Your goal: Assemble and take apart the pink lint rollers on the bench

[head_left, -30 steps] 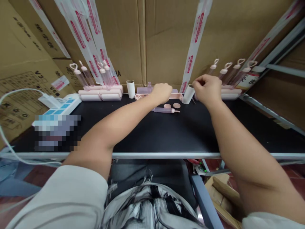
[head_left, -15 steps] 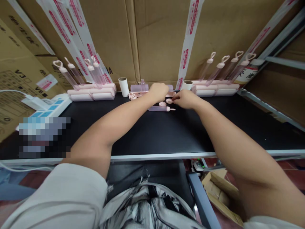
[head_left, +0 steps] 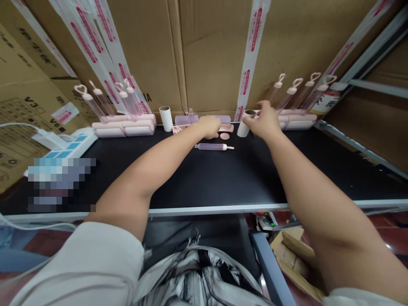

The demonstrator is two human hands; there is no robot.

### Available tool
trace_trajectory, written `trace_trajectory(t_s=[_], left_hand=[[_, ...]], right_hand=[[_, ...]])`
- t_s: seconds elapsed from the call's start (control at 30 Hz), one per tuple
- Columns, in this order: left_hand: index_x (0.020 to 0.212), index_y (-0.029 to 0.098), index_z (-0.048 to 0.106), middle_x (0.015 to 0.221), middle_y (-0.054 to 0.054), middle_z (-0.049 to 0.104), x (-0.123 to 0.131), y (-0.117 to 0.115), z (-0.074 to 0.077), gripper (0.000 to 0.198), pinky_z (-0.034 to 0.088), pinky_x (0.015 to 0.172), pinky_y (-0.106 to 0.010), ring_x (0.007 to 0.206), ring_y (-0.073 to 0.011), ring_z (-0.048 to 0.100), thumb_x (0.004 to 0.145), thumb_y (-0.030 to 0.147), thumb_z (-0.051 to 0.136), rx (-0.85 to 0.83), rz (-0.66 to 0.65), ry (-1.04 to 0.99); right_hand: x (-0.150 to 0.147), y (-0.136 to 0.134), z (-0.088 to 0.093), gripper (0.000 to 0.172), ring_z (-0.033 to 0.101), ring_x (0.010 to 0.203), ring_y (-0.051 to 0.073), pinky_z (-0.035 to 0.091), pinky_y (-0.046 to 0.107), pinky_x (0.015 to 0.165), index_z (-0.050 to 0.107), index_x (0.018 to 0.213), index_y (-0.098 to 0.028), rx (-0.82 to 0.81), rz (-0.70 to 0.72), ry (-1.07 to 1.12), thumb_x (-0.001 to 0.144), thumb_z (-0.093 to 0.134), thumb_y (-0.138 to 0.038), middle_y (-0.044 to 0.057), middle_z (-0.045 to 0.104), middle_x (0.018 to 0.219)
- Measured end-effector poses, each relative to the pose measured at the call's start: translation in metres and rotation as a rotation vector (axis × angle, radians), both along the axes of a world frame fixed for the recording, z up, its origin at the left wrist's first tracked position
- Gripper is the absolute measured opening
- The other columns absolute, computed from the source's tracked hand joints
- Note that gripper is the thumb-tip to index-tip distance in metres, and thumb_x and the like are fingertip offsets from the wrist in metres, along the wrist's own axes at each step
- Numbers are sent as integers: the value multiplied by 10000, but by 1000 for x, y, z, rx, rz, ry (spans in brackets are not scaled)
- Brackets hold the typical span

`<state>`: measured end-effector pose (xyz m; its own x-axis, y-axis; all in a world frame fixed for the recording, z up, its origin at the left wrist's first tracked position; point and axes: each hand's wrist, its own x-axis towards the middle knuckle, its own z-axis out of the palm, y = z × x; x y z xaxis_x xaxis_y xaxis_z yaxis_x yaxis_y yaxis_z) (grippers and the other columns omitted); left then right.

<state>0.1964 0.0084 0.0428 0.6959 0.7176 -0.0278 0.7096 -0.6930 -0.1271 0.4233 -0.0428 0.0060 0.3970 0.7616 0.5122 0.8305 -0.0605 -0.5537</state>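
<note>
My left hand [head_left: 210, 126] is over the pink parts at the back middle of the black table, its fingers closed and pointing down. A small pink round cap [head_left: 217, 135] shows at its fingertips, mostly covered. Just right of it lies another pink round cap [head_left: 225, 136]. My right hand [head_left: 266, 121] has its thumb against or close to an upright white cardboard tube [head_left: 243, 127], fingers spread behind it. A pink tray [head_left: 228, 127] extends behind my left hand, with purple cylinders [head_left: 219, 119] farther back. A purple tube with a pink tip [head_left: 210, 147] lies in front.
Pink racks with heart-topped tubes stand at the left [head_left: 124, 128] and right [head_left: 298, 122]. Another white cardboard tube [head_left: 165, 119] stands left of centre. A power strip [head_left: 68, 144] is at left, a labelled bottle [head_left: 330, 100] at far right. Large cardboard [head_left: 210, 59] backs the table.
My right hand has left the pink cap, moving right and up to the white cardboard tube with fingers spread. My left hand has lowered onto the other pink cap.
</note>
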Motion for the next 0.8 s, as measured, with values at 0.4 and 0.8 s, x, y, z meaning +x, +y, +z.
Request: trace_trajectory(t_s=[0.4, 0.8], left_hand=[[1258, 158, 837, 1255, -196, 822, 29, 3, -15, 386, 504, 873, -396, 1139, -345, 748, 967, 349, 668, 32, -117, -44], [1195, 170, 791, 1200, -157, 818, -41, -38, -10, 511, 529, 860, -390, 1032, -304, 750, 1075, 554, 477, -69, -126, -173]], right_hand=[[-8, 21, -31, 734, 712, 1301, 391, 537, 540, 1139, 564, 1578, -156, -3, 115, 42, 885, 752, -310, 205, 754, 1408], [-6, 47, -41, 782, 737, 1225, 363, 546, 511, 1126, 533, 1627, -188, -30, 65, 129, 885, 763, -279, 146, 790, 1303]])
